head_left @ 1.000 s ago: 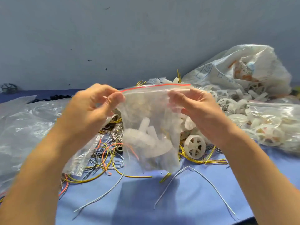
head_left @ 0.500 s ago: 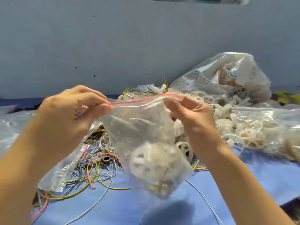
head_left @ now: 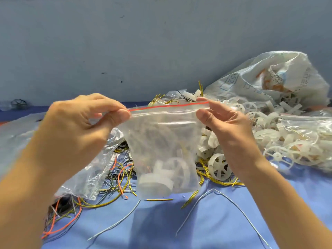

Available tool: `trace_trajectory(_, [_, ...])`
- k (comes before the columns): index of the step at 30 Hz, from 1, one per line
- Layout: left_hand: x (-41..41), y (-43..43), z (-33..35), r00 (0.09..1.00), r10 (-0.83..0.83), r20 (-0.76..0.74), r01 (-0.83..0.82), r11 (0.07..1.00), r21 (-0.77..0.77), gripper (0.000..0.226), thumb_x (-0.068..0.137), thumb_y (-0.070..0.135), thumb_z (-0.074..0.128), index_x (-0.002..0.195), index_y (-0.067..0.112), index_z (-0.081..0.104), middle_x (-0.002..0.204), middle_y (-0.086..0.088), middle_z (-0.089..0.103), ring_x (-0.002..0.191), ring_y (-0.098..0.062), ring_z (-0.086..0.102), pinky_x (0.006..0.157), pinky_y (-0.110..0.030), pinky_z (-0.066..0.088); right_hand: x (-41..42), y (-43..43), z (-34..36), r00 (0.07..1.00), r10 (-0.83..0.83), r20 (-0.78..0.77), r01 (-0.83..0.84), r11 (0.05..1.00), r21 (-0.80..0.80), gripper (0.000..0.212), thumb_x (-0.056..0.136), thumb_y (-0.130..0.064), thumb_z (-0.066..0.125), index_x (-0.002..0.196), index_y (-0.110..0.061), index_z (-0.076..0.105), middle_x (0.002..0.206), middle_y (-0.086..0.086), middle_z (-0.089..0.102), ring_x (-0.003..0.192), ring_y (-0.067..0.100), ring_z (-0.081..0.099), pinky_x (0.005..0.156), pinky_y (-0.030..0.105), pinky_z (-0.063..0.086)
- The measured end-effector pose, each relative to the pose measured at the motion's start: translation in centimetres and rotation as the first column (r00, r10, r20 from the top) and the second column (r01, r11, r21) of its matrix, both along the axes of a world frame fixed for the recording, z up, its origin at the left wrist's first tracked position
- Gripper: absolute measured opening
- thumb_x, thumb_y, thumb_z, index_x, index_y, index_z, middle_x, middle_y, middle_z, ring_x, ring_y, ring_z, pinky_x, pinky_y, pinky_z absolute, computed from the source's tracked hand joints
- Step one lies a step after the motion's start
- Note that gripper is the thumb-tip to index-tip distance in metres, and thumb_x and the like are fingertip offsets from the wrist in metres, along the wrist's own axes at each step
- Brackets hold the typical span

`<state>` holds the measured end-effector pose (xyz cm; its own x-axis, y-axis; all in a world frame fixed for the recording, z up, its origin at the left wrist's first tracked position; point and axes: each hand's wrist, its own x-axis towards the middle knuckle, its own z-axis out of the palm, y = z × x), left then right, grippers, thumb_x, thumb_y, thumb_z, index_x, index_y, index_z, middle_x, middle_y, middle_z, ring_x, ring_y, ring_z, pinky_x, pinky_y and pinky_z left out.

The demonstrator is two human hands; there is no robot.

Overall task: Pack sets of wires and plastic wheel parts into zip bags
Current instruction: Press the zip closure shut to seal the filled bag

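Blue cloth (head_left: pixel 215 223) covers the work surface, with a grey-blue wall (head_left: pixel 125 42) behind it; a zip bag (head_left: pixel 161 137) hangs above the cloth at centre, held by its top edge; the left hand (head_left: pixel 77 133) pinches the bag's top left corner between thumb and forefinger; the right hand (head_left: pixel 226 126) pinches the top right corner between thumb and forefinger, its other fingers loosely curled; a red strip (head_left: pixel 168 106) runs along the bag's mouth, stretched level between the two hands; whether the seal is fully pressed cannot be told; white wheel parts (head_left: pixel 158 178) sit at the bottom of the bag; a loose wheel (head_left: pixel 220 167) stands on the cloth just right of the bag; a tangle of wires (head_left: pixel 116 178), yellow, orange and dark, lies below and left of the bag, partly under a clear sheet (head_left: pixel 93 175); a bent white wire (head_left: pixel 226 197) lies on the cloth in front; a pile of white parts (head_left: pixel 260 119) lies behind the right hand, spilling from a large sack (head_left: pixel 269 81); filled bags (head_left: pixel 305 141) lie at far right.
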<state>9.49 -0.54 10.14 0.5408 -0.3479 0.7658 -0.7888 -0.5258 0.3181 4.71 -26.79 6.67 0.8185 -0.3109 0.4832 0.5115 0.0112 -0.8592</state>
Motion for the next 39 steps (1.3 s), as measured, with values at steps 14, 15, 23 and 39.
trace_trajectory(14, [1.0,0.2,-2.0,0.956,-0.165,-0.243,0.071,0.933,-0.352,0.008,0.086,0.035,0.066,0.086,0.038,0.074,0.076,0.013,0.072,0.066,0.004,0.063,0.068,-0.009,0.05,-0.4,1.8,-1.3,0.986,0.168,-0.017,-0.159,0.96,0.23,0.029,0.075,-0.017,0.071,0.102,-0.022,0.077,0.083,-0.003,0.068,0.074,0.009,0.062,0.077,0.025,0.058])
trace_trajectory(15, [1.1,0.0,-2.3,0.948,-0.145,-0.282,0.044,0.942,-0.334,0.01,0.085,0.034,0.066,0.086,0.04,0.073,0.076,0.015,0.072,0.067,0.004,0.063,0.067,-0.008,0.049,-0.4,1.9,-1.7,0.99,0.137,-0.039,-0.125,0.967,0.22,0.028,0.074,-0.016,0.072,0.1,-0.023,0.078,0.081,-0.003,0.069,0.074,0.01,0.063,0.075,0.025,0.058])
trace_trajectory(23, [-0.7,-2.9,0.1,0.999,-0.008,-0.053,0.01,1.0,0.024,0.027,0.089,0.051,0.057,0.114,0.042,0.061,0.113,0.027,0.06,0.092,0.027,0.046,0.079,0.002,0.032,0.1,3.1,-1.7,0.999,0.043,-0.015,-0.042,0.997,0.07,0.032,0.086,-0.002,0.07,0.108,-0.025,0.074,0.083,-0.003,0.074,0.076,0.006,0.064,0.076,0.017,0.053])
trace_trajectory(39, [-1.0,-5.2,-0.6,0.991,-0.087,-0.105,0.099,0.988,0.117,0.024,0.089,0.038,0.058,0.097,0.024,0.075,0.087,0.014,0.07,0.084,-0.005,0.064,0.077,-0.021,0.045,-0.4,4.0,-1.6,0.978,0.194,-0.074,-0.187,0.978,0.088,0.035,0.078,-0.03,0.071,0.11,-0.016,0.072,0.101,0.004,0.076,0.096,0.015,0.071,0.086,0.026,0.056])
